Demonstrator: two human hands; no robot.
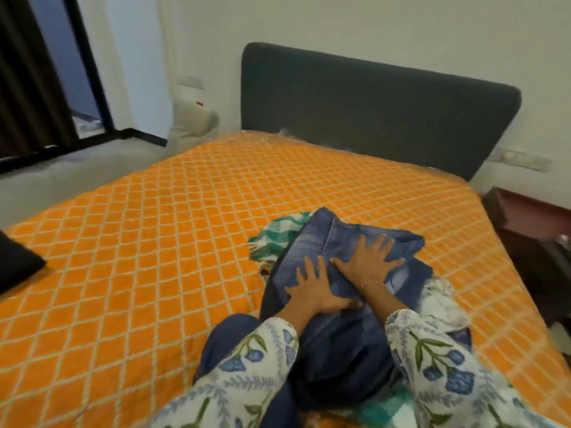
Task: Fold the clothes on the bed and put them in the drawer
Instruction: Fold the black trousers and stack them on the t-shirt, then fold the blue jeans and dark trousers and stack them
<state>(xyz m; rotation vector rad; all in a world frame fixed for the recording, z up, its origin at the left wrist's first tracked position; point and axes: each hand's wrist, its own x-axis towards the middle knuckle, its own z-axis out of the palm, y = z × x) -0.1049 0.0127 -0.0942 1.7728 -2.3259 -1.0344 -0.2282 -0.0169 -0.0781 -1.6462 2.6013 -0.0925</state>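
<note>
Item in hand: one pair of blue jeans, lying on the orange quilted bedspread near the right side of the bed, on top of the other clothes. We press it flat with both palms: our left hand has fingers straight and spread, thumb out to the side, and our right hand lies just beside it, fingers fanned wide toward the far edge of the denim; neither hand grips anything. We judge the jeans to be mid-fold, being smoothed, not yet a finished bundle. Still unfolded, as far as we can see: a green-and-white checked cloth sticking out from under the jeans on the left, and a white printed garment bunched beside them on the right. Nothing has reached the drawer, so most of the task is left. A dark wooden bedside unit stands off the right edge of the bed; we cannot tell whether it holds the drawer. Open room: the bedspread lies bare to the left and toward the grey headboard; the bed's right edge is near the pile.
</note>
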